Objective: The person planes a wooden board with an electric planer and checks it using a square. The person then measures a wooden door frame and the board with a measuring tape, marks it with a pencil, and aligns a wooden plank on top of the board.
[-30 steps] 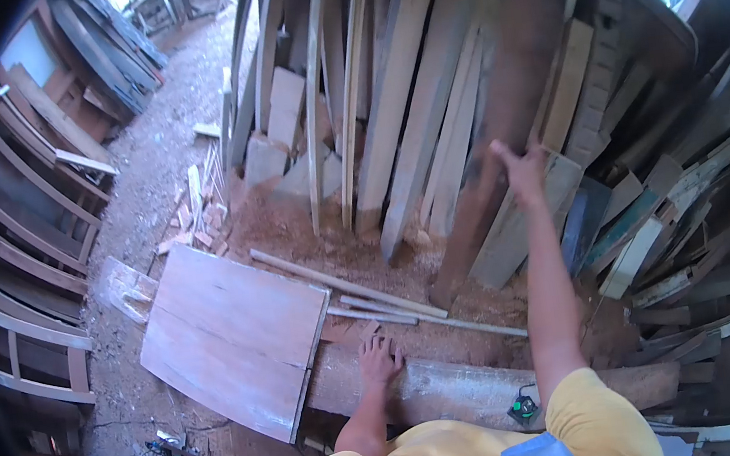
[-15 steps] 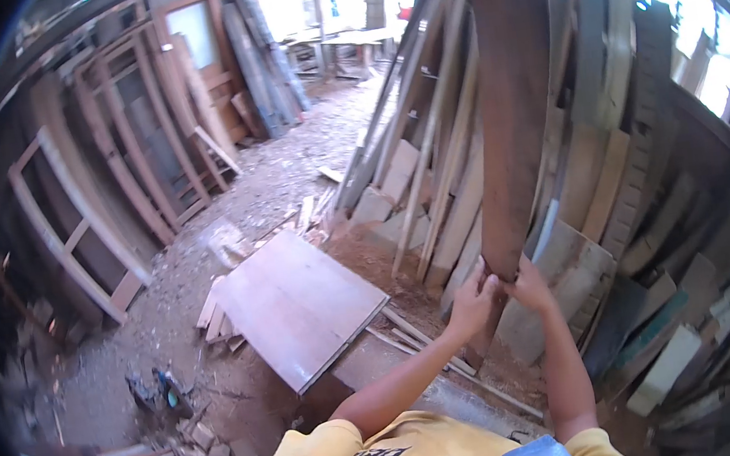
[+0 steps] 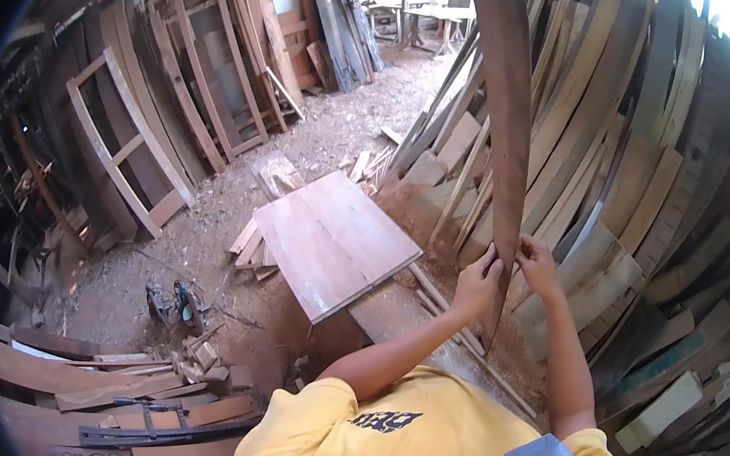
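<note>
A long dark-brown wooden plank (image 3: 509, 101) stands nearly upright in front of me, its top beyond the upper edge of the view. My left hand (image 3: 478, 282) is closed on the plank's left edge near the lower end. At about the same height, my right hand (image 3: 537, 267) grips the right edge, its fingers curled and partly hidden. The plank's bottom tip reaches down near the sawdust-covered floor; whether it touches cannot be made out. Left of my hands lies a flat reddish wood panel (image 3: 339, 240), resting on a low support.
Many boards (image 3: 636, 131) lean in a dense row on the right. Door frames (image 3: 131, 143) stand against the left wall. A power tool (image 3: 176, 304) sits on the floor beside scrap pieces. Stacked timber with a clamp (image 3: 148, 426) lies lower left. Thin strips (image 3: 448, 313) run beside the panel.
My view has swung to the right and down, showing more of the stack at lower left. The plank has turned, showing a narrower face. Both hands still hold it.
</note>
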Demonstrator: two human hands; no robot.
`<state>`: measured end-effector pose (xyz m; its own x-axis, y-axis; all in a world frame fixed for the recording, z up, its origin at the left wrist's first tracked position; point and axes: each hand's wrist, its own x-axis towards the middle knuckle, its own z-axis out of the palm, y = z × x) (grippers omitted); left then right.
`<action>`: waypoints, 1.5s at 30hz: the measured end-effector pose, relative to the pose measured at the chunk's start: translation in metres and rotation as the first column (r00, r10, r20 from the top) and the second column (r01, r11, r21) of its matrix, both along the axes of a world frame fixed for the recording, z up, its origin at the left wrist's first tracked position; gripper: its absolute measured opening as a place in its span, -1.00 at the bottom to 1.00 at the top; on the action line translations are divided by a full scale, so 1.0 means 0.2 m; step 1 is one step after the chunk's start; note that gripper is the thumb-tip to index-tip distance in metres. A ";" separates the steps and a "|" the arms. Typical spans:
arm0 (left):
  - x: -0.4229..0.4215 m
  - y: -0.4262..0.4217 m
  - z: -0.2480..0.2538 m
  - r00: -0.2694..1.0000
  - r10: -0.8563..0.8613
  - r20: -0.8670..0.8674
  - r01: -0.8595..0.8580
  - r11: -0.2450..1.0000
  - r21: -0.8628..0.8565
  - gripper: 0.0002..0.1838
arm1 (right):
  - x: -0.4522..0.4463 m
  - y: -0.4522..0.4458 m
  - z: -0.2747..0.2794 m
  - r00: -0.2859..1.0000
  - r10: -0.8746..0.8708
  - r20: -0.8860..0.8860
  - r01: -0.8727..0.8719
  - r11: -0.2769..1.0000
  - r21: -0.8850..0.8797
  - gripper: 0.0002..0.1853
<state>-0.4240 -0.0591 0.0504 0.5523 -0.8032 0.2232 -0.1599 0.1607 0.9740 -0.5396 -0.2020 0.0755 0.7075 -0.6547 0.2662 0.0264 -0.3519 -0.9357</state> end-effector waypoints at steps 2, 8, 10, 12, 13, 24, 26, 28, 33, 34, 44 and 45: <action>0.00 -0.03 -0.05 1.000 0.006 0.029 -0.006 1.000 0.004 -0.38 | -0.01 0.03 0.00 0.996 -0.080 -0.034 0.077 0.994 -0.083 -0.94; 0.02 -0.02 0.00 0.981 -0.119 -0.151 0.102 0.988 -0.114 -0.57 | -0.11 0.02 0.03 1.000 -0.021 0.010 0.021 0.997 0.073 -0.95; 0.03 -0.05 0.00 0.993 -0.074 -0.095 0.068 0.996 -0.059 -0.78 | -0.09 0.09 0.10 0.996 -0.083 0.020 0.082 0.996 0.020 -0.93; 0.03 -0.07 -0.02 0.994 -0.060 -0.093 0.055 0.996 -0.065 -0.82 | -0.09 0.10 0.06 0.993 -0.100 0.059 0.096 0.993 0.063 -0.93; 0.02 -0.08 -0.03 0.996 -0.034 -0.087 0.026 0.996 -0.088 -0.84 | -0.10 0.10 0.05 0.989 -0.104 0.102 0.095 0.992 0.088 -0.92; 0.05 -0.03 0.03 0.995 0.098 -0.010 -0.099 0.993 -0.057 -0.82 | -0.07 0.23 -0.03 0.965 -0.258 0.042 0.259 0.965 -0.040 -0.82; 0.06 -0.02 0.03 0.995 0.054 -0.083 -0.064 0.992 -0.112 -0.80 | -0.09 0.29 -0.06 0.957 -0.269 0.106 0.276 0.959 -0.057 -0.74; 0.08 0.00 0.04 0.995 0.065 -0.069 -0.071 0.994 -0.084 -0.80 | -0.08 0.32 -0.13 0.953 -0.269 0.139 0.284 0.954 -0.097 -0.74; 0.10 0.05 0.03 0.997 0.044 -0.063 -0.048 0.997 -0.053 -0.81 | -0.05 0.48 -0.07 0.924 -0.270 0.272 0.266 0.962 0.052 -0.69; 0.11 0.05 0.01 0.997 0.040 -0.062 -0.044 0.998 -0.054 -0.80 | -0.05 0.49 -0.06 0.944 -0.255 0.210 0.280 0.955 -0.101 -0.69; 0.12 0.10 -0.04 0.983 -0.097 -0.154 0.080 0.991 -0.111 -0.87 | 0.04 0.61 -0.09 0.890 -0.419 0.181 0.456 0.834 -0.310 -0.77; 0.13 0.10 -0.05 0.983 -0.097 -0.156 0.080 0.991 -0.111 -0.87 | 0.05 0.62 -0.09 0.890 -0.419 0.179 0.456 0.834 -0.311 -0.77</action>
